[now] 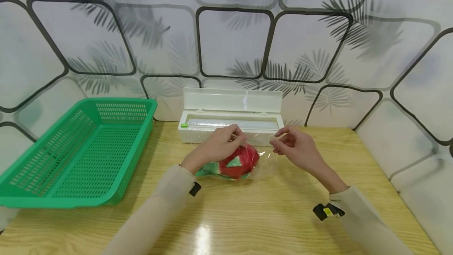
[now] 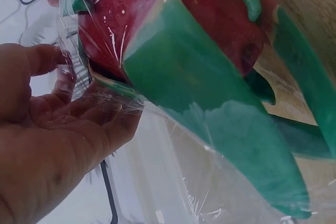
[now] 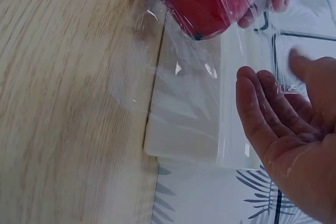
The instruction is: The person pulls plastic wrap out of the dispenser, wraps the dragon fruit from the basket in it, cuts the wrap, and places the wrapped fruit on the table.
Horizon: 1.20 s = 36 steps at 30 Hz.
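Observation:
A red dragon fruit (image 1: 242,160) with green, leaf-like scales lies on its side on the table, loosely covered in clear cling film (image 3: 184,77). My left hand (image 1: 223,143) is over the fruit's top and pinches gathered film between thumb and fingers. In the left wrist view the long green scales (image 2: 210,98) show through the film. To the fruit's right, my right hand (image 1: 295,148) is at the film's outer edge. Its fingers are loosely bent, with thumb and fingertips apart in the right wrist view.
Behind the hands, a white cling film dispenser (image 1: 187,135) stands against the patterned wall with its lid (image 1: 231,100) raised. A film roll (image 1: 233,124) lies inside, and a green slider (image 1: 184,125) sits at its left end. A green plastic basket (image 1: 116,192) stands at left on the wooden table (image 1: 283,223).

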Available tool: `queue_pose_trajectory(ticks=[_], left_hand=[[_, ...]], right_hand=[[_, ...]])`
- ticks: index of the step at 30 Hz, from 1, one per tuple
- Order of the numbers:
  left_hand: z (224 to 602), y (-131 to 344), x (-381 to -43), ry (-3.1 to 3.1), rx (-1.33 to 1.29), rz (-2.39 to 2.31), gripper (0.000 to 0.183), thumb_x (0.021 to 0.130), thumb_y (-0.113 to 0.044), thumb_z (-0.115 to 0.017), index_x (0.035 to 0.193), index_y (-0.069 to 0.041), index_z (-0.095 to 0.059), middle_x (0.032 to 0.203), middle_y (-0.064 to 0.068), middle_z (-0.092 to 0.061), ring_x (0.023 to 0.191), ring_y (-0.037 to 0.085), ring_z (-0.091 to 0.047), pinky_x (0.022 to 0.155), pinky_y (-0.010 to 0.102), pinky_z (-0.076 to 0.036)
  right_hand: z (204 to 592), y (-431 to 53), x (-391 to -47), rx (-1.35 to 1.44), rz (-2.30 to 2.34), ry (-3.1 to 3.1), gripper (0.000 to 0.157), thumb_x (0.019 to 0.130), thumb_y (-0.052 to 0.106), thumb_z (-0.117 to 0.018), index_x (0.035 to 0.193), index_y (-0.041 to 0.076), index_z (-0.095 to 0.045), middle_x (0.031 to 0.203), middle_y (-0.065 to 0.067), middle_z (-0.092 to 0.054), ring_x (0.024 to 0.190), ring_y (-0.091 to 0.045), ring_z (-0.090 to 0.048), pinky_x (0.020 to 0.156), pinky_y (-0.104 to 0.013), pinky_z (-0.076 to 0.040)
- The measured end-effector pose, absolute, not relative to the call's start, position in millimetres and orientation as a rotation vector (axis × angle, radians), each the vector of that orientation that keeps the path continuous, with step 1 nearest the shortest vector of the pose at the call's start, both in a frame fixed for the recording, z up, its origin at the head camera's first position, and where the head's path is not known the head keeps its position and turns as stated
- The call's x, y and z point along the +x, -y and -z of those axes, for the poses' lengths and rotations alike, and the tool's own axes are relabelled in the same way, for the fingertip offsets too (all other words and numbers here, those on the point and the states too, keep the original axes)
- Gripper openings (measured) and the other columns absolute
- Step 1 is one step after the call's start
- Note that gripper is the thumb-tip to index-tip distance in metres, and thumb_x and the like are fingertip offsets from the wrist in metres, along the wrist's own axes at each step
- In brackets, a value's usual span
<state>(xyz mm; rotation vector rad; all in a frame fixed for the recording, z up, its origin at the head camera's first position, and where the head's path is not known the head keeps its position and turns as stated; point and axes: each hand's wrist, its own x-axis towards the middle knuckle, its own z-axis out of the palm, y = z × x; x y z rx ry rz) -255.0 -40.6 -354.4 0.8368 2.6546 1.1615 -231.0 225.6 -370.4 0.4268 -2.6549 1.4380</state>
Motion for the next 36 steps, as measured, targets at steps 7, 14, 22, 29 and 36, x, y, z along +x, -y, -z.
queue_pose_trajectory(ticks=[7,14,22,29,36], left_hand=[[354,42,-256,-2.743,1.029,-1.128,0.015,0.11,-0.016,-0.043,0.106,-0.005,-0.052,0.105,0.01,-0.074,0.085,0.018,-0.063,0.073,0.027,-0.049],[357,40,-259,-2.75,0.853,-1.191,0.017,0.108,-0.02,-0.05,0.106,-0.005,-0.057,0.108,0.011,-0.07,0.098,0.023,-0.07,0.08,0.031,-0.057],[359,42,-263,-2.773,0.722,-1.172,0.016,0.104,-0.021,-0.054,0.102,-0.006,-0.061,0.109,0.011,-0.068,0.101,0.024,-0.069,0.079,0.032,-0.059],[360,43,-264,-2.782,0.612,-1.183,0.017,0.102,-0.021,-0.056,0.1,-0.005,-0.064,0.113,0.013,-0.066,0.105,0.025,-0.066,0.08,0.032,-0.057],[359,43,-265,-2.714,0.413,-1.33,0.016,0.098,-0.018,-0.063,0.11,-0.007,-0.065,0.117,0.01,-0.07,0.105,0.026,-0.07,0.083,0.036,-0.058]], right_hand=[[370,-214,-233,0.389,-1.422,2.561,0.027,0.097,0.012,-0.07,0.108,0.001,-0.049,0.086,-0.021,-0.075,0.066,-0.004,-0.071,0.062,-0.026,-0.061],[377,-212,-237,0.511,-1.09,2.538,0.004,0.097,0.008,-0.068,0.1,0.006,-0.067,0.077,-0.008,-0.075,0.062,-0.008,-0.068,0.054,-0.023,-0.052],[390,-206,-244,0.664,-0.74,2.506,0.018,0.097,0.002,-0.065,0.111,0.0,-0.077,0.074,-0.006,-0.064,0.062,-0.012,-0.054,0.057,-0.024,-0.045],[391,-200,-247,0.661,-0.734,2.513,0.013,0.096,0.002,-0.065,0.109,-0.001,-0.068,0.068,-0.003,-0.058,0.059,-0.009,-0.045,0.056,-0.025,-0.039],[394,-195,-249,0.622,-0.779,2.52,0.001,0.094,0.003,-0.068,0.095,0.003,-0.068,0.08,-0.007,-0.072,0.071,-0.017,-0.068,0.067,-0.035,-0.059]])
